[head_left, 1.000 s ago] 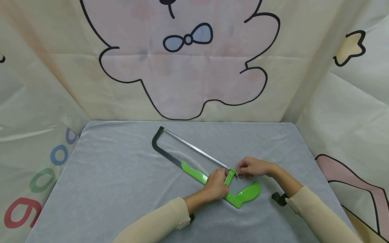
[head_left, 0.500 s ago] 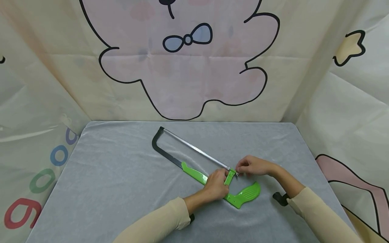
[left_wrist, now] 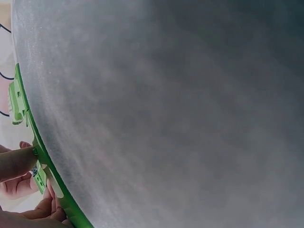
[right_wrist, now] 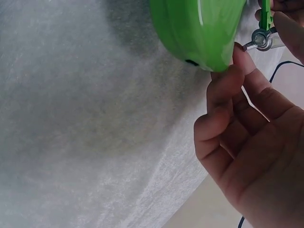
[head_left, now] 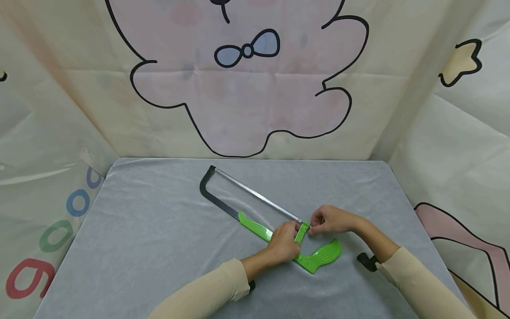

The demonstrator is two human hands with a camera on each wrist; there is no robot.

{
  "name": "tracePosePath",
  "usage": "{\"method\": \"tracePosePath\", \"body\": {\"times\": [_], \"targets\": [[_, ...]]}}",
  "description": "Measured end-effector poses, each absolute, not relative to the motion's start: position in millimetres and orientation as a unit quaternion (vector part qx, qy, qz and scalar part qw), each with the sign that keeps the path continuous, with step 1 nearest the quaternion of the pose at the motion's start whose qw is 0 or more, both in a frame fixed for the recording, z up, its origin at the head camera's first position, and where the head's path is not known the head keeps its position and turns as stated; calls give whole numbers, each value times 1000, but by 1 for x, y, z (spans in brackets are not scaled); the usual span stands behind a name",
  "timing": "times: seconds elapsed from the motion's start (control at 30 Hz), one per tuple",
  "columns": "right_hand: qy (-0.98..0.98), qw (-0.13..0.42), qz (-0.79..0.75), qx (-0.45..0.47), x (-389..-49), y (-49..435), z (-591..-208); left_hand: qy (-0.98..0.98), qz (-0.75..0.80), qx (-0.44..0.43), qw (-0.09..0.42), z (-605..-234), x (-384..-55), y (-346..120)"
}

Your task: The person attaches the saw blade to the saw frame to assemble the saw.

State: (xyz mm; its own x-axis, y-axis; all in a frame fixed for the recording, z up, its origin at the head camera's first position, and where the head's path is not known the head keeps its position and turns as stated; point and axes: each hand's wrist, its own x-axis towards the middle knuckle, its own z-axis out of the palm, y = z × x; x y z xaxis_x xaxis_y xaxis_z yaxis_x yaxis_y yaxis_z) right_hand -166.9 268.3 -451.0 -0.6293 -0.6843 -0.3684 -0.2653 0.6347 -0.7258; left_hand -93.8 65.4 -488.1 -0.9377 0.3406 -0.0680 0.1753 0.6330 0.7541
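A hacksaw with a black front bow, a silver blade and a green handle lies slantwise on the grey cloth. My left hand grips the green frame between blade and handle, its curled fingers covering part of it. At the blade's near end, my right hand works on a silver wing nut. The right wrist view has the index fingertip against one wing and the thumb by the other. Its remaining fingers curl below the green handle end. Only the green frame and fingers appear in the left wrist view.
Grey cloth covers the table on all sides of the saw. Behind it hangs a curtain with a cartoon print, and printed sheets flank both sides. A dark wrist camera mount juts out from the right sleeve.
My right thumb and fingers have shifted slightly around the wing nut, now spread differently and covering it more. The saw and my left hand stay in place.
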Motion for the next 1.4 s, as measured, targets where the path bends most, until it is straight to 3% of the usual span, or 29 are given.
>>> {"method": "tracePosePath", "body": {"times": [0.83,1.4], "targets": [[798,422,-380,-204,-170,276,-459,893,414,147,101,-492,-95,66],[799,406,-392,-209,-171,276,-460,896,408,152,95,-492,-95,65]]}}
